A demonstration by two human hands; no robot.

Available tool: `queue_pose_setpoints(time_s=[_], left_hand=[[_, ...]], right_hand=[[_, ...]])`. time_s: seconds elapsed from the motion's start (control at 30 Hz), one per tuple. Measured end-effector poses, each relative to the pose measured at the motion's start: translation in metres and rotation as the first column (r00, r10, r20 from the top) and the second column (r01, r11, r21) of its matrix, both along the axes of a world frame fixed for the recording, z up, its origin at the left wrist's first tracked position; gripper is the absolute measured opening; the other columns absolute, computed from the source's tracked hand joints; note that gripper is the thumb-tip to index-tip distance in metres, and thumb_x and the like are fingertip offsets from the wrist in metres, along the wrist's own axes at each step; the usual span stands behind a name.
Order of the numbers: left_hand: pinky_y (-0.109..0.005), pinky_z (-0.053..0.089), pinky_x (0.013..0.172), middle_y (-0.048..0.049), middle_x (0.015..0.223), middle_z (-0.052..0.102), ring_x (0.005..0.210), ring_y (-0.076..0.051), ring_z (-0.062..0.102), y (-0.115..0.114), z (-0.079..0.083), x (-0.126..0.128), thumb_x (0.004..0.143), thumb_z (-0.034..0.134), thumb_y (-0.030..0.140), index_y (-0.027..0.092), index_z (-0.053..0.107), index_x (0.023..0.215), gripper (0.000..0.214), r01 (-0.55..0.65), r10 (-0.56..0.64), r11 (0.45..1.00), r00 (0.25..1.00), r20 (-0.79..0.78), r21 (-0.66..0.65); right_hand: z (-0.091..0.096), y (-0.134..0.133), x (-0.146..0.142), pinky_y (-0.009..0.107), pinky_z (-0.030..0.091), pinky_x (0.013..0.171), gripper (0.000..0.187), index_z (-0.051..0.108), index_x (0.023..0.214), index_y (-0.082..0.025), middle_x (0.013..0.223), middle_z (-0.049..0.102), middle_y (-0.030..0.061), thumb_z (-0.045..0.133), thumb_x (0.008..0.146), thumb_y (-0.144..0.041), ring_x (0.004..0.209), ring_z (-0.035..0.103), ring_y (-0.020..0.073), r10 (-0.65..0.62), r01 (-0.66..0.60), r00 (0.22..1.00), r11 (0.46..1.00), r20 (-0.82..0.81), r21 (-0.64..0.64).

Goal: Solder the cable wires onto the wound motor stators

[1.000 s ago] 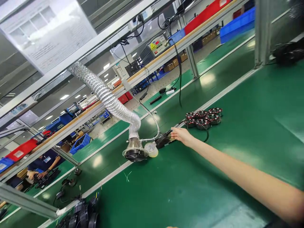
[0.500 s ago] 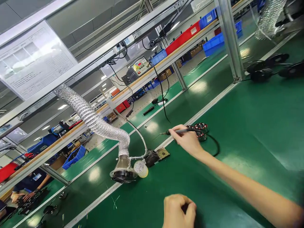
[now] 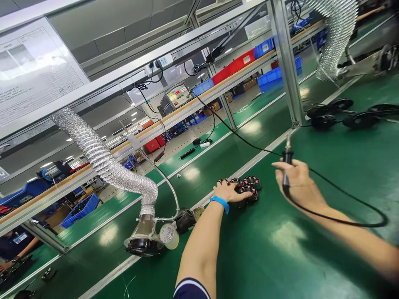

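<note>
My right hand [image 3: 301, 185] is closed round the dark handle of a soldering iron [image 3: 287, 160]. The iron's metal tip points up, and its black cord loops over my forearm. To the left, my left hand [image 3: 227, 192], with a blue wristband [image 3: 220, 203], rests over a cluster of dark ring-shaped wound parts [image 3: 251, 182] with red bits. Its thumb and fingers are spread across them, and the palm hides some of the parts. Left of that hand stand a dark soldering iron holder [image 3: 186, 220] and a small round tub [image 3: 169, 236].
A silver flexible duct [image 3: 109, 166] comes down to a black-rimmed hood [image 3: 144, 245] on the green bench [image 3: 280, 265]. Black cable coils [image 3: 324, 118] lie at right by a metal post [image 3: 286, 70]. A control box [image 3: 176, 97] sits on the shelf. A co-worker's arm [image 3: 28, 249] shows at far left.
My left hand has moved from the near edge forward onto the wound parts. My right hand has moved right with the soldering iron, turning its tip from leftward to upward. The view has shifted.
</note>
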State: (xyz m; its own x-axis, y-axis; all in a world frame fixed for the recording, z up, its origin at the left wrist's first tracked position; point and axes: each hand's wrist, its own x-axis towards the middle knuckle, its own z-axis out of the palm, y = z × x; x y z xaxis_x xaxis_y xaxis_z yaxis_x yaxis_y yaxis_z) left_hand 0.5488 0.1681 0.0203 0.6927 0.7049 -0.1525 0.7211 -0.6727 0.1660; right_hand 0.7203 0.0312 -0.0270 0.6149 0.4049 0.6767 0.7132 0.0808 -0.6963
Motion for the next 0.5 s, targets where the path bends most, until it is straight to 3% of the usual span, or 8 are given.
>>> queue_pose_setpoints(time_s=[0.1, 0.17, 0.33, 0.43, 0.5], left_hand=[[-0.073, 0.025, 0.127, -0.0203, 0.175, 0.035, 0.158, -0.049, 0.033, 0.007, 0.001, 0.011, 0.082, 0.05, 0.092, 0.03, 0.047, 0.166, 0.104, -0.002, 0.005, 1.0, 0.992, -0.128, 0.024], [-0.077, 0.022, 0.127, -0.0178, 0.178, 0.032, 0.16, -0.049, 0.031, 0.005, 0.004, 0.012, 0.081, 0.046, 0.093, 0.033, 0.043, 0.168, 0.105, -0.018, 0.022, 1.0, 0.982, -0.185, 0.019], [-0.083, 0.021, 0.122, -0.0179, 0.179, 0.03, 0.161, -0.058, 0.025, -0.005, 0.002, 0.009, 0.079, 0.049, 0.09, 0.034, 0.042, 0.168, 0.106, -0.11, 0.109, 0.994, 0.981, -0.158, 0.004], [-0.075, 0.034, 0.121, -0.0197, 0.175, 0.036, 0.155, -0.056, 0.037, -0.011, -0.009, 0.006, 0.082, 0.045, 0.089, 0.031, 0.045, 0.167, 0.103, -0.131, 0.131, 0.991, 0.99, -0.053, 0.005], [-0.069, 0.037, 0.121, -0.0203, 0.171, 0.041, 0.151, -0.053, 0.042, -0.018, -0.018, 0.002, 0.084, 0.042, 0.089, 0.029, 0.051, 0.163, 0.099, -0.137, 0.136, 0.99, 0.99, 0.034, 0.033]], right_hand=[[-0.033, 0.042, -0.012, 0.038, 0.049, 0.063, 0.038, 0.07, 0.121, -0.018, 0.135, 0.059, 0.024, 0.051, 0.1, -0.044, 0.064, 0.06, 0.0174, -0.045, 0.052, 0.994, 0.996, 0.101, -0.068], [-0.048, 0.064, -0.018, 0.035, 0.05, 0.061, 0.037, 0.07, 0.12, -0.016, 0.133, 0.061, 0.0217, 0.052, 0.099, -0.041, 0.062, 0.059, 0.0154, -0.054, 0.071, 0.982, 0.994, 0.182, -0.089], [-0.072, 0.095, -0.019, 0.038, 0.059, 0.079, 0.034, 0.07, 0.12, -0.018, 0.128, 0.064, 0.0177, 0.054, 0.097, -0.037, 0.084, 0.069, 0.0223, -0.067, 0.103, 0.936, 0.991, 0.347, -0.086], [-0.081, 0.099, -0.015, 0.044, 0.058, 0.092, 0.033, 0.07, 0.119, -0.018, 0.122, 0.066, 0.0173, 0.052, 0.096, -0.034, 0.102, 0.07, 0.0279, -0.055, 0.094, 0.913, 0.993, 0.403, -0.077], [-0.085, 0.095, -0.014, 0.045, 0.057, 0.093, 0.033, 0.07, 0.119, -0.018, 0.119, 0.067, 0.0175, 0.052, 0.096, -0.034, 0.106, 0.069, 0.0299, -0.034, 0.075, 0.901, 0.994, 0.433, -0.079]])
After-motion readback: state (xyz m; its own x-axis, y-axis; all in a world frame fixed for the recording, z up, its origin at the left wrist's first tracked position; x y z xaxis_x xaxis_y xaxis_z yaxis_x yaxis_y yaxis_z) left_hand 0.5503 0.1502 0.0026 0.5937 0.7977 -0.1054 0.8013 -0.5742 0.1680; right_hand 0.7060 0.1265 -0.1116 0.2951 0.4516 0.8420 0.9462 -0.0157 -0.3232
